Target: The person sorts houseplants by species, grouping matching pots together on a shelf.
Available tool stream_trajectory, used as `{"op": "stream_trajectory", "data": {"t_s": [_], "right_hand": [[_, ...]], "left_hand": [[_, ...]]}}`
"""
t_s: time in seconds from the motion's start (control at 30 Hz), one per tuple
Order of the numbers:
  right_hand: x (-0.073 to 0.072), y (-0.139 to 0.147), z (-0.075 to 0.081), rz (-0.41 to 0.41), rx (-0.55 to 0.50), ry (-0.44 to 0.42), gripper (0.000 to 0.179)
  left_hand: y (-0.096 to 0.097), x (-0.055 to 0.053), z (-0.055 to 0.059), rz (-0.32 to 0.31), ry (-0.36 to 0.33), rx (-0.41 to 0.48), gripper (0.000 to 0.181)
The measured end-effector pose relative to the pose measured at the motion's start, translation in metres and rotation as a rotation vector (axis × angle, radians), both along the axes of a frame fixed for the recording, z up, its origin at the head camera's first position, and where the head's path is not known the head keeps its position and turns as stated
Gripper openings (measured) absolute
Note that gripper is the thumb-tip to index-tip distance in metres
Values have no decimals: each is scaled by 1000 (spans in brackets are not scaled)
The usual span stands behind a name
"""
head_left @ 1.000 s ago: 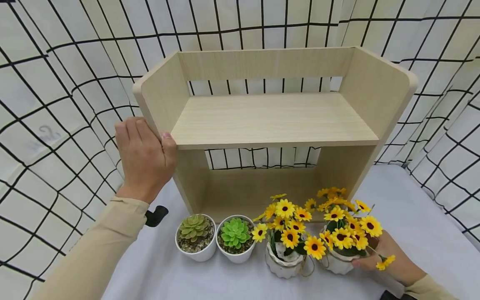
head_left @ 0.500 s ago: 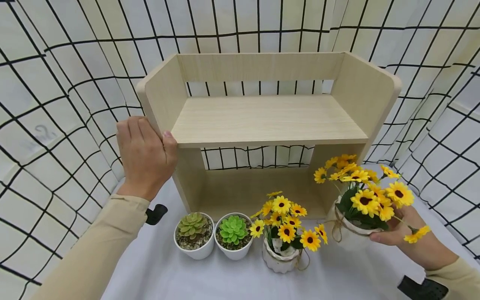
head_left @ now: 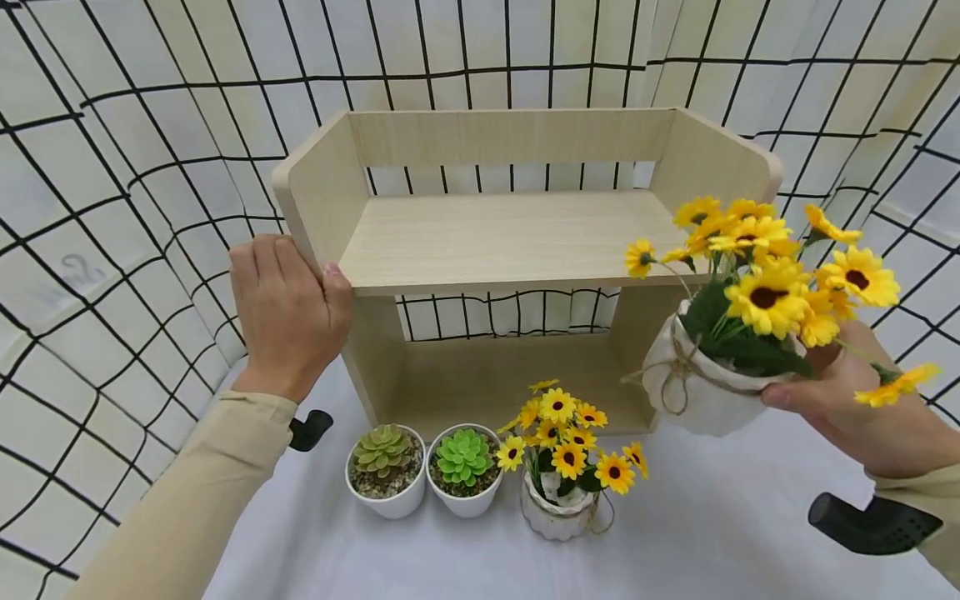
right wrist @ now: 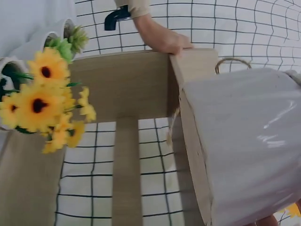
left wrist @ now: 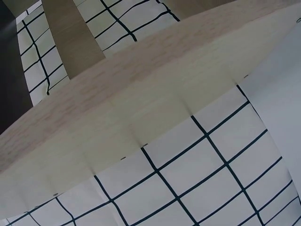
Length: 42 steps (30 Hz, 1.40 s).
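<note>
My left hand point(head_left: 288, 321) grips the left side panel of a pale wooden two-tier shelf point(head_left: 502, 237). In the right wrist view that same hand point(right wrist: 162, 40) shows at the panel's edge. On the right, my right hand point(head_left: 855, 400) holds up a white pot of yellow artificial sunflowers point(head_left: 705, 375), a twine bow tied round it. The pot hangs in front of the shelf's right side, its blooms overlapping the upper board. Close up in the right wrist view, the white pot point(right wrist: 249, 141) fills the right side, with most of the holding fingers hidden.
Before the shelf on the white cloth point(head_left: 360, 558) stand a dull green succulent point(head_left: 385, 471), a bright green succulent point(head_left: 463, 467) and a second sunflower pot point(head_left: 558, 508). Black wire grid panels point(head_left: 135, 250) surround the shelf at the back and sides.
My right hand has lifted the right-hand sunflower pot off the cloth, up and to the right, to the height of the upper board. My left hand has stayed on the shelf's side panel.
</note>
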State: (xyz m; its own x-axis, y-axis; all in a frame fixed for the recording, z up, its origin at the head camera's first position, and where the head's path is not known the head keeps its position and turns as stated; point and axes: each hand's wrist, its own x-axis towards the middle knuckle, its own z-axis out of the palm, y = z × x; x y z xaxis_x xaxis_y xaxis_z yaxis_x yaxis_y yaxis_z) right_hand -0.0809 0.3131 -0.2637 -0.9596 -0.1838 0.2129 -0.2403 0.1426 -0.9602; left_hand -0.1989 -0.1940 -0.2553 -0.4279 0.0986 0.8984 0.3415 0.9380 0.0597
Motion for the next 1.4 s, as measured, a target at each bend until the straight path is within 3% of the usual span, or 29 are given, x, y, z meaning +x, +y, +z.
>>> {"op": "stream_trajectory", "data": {"t_s": [0.17,0.33,0.57,0.73,0.83,1.0,1.4], "right_hand": [[-11,-16,30,36,-77,21,91],[-21,-36,60,101,-142,65,80],[-38,-67,87,85,-195,-8,81],[-50,-90,95,98,-246,21,86],[-58,-100,98,76,-225,38,83],[-73,-108,98,-18,-134,-25,78],[-113,-112,99,-118,-91,-83,87]], "left_hand": [[-1,1,-1,1,-4,-4,49],[-1,1,0,3,-6,-9,49],[-2,3,-1,10,-11,-8,48],[-3,3,-1,9,-11,-6,49],[-3,3,-1,0,-6,2,48],[0,1,-2,-19,12,10,45],[-1,1,-3,-19,15,9,46]]}}
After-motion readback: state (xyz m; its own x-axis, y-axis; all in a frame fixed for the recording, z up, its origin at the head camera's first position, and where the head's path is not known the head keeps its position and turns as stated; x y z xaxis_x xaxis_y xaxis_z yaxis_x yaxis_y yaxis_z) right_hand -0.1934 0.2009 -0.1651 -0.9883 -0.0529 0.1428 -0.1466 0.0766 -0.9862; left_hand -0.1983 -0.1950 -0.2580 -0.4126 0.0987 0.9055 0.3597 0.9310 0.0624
